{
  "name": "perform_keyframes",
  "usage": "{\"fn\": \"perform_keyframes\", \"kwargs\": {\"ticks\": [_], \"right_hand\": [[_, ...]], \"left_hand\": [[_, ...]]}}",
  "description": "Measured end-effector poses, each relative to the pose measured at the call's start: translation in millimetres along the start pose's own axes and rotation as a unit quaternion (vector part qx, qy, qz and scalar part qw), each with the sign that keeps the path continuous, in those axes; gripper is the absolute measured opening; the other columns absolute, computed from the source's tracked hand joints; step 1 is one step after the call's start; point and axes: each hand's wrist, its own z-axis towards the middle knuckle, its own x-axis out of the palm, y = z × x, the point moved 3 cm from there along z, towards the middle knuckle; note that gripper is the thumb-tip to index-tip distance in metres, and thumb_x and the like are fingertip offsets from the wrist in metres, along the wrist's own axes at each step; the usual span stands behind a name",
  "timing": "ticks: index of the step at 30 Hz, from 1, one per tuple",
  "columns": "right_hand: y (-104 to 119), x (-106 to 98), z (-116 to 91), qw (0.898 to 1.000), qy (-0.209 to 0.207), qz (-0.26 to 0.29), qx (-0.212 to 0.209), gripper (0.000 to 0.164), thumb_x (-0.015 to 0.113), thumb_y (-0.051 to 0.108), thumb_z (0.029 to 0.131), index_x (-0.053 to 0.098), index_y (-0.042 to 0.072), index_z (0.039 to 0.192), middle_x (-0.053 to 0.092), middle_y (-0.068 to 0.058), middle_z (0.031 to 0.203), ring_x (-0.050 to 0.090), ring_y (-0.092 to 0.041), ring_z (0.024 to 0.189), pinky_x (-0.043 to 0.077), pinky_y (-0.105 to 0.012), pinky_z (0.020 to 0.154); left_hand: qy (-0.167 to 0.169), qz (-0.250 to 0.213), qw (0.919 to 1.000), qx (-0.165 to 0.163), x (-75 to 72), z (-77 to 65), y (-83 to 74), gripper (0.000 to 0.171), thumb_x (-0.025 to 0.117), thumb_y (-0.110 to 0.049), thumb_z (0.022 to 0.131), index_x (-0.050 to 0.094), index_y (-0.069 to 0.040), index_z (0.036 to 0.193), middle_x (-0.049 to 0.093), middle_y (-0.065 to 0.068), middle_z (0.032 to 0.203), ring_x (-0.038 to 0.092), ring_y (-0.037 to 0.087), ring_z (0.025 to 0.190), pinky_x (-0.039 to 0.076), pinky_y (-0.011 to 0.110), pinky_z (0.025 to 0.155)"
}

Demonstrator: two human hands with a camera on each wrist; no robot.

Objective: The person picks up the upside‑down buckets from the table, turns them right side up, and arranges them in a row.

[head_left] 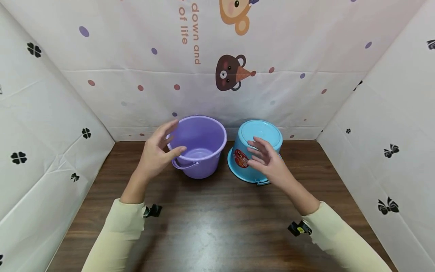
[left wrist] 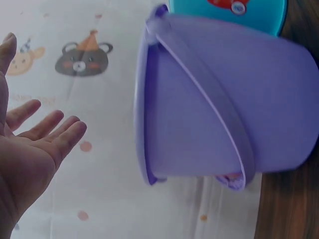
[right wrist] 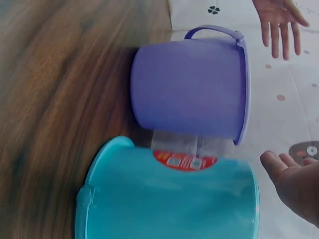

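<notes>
A purple bucket [head_left: 200, 166] stands upright on the wooden table, its handle [head_left: 185, 166] hanging down on the front left side. To its right a blue bucket [head_left: 249, 172] is turned upside down, rim on the table, with a red label [head_left: 241, 158] on its side. My left hand [head_left: 158, 151] hovers at the purple bucket's left rim, fingers spread and holding nothing; in the left wrist view a gap shows between the hand [left wrist: 30, 149] and the rim. My right hand [head_left: 268, 160] is raised by the blue bucket's right front, fingers relaxed, palm facing inward, nothing in it.
The brown wooden table [head_left: 204, 226] ends at a white back wall sheet [head_left: 289, 94] printed with bears and dots, close behind both buckets. White side sheets [head_left: 44, 132] with black clover and bow shapes flank the table. Small black devices [head_left: 154, 210] are strapped at both wrists.
</notes>
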Motion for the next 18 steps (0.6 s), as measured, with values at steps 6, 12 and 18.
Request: {"fn": "perform_keyframes", "kwargs": {"ticks": [6,12,18], "right_hand": [[-3.4,-17.8,-20.0,0.999,-0.017,-0.004,-0.036,0.068,0.064,-0.002,0.099,0.029,-0.001,0.157,0.042,-0.028,0.157,0.054,-0.024,0.139,0.050,-0.024,0.106],[-16.9,-38.1,-38.3,0.998,-0.048,-0.012,-0.045,0.064,0.063,-0.006,0.098,0.030,-0.008,0.153,0.047,-0.030,0.151,0.060,-0.010,0.131,0.052,-0.018,0.100],[-31.1,-56.1,-49.3,0.996,-0.071,-0.041,-0.035,0.060,0.064,-0.005,0.098,0.035,-0.005,0.151,0.051,-0.025,0.148,0.061,-0.008,0.128,0.051,-0.015,0.099]], "left_hand": [[0.026,-0.011,0.9993,0.026,16.9,-4.0,-12.6,0.078,0.084,0.003,0.082,0.051,-0.008,0.151,0.054,0.009,0.152,0.051,0.025,0.141,0.046,0.038,0.114],[0.057,-0.020,0.9967,0.054,32.6,-9.1,-19.2,0.078,0.086,0.002,0.080,0.051,-0.005,0.150,0.055,0.011,0.151,0.055,0.028,0.139,0.047,0.046,0.112],[0.080,-0.037,0.9939,0.066,50.2,-14.6,-22.2,0.077,0.086,0.002,0.080,0.052,-0.003,0.149,0.055,0.011,0.151,0.053,0.027,0.140,0.047,0.047,0.112]]}}
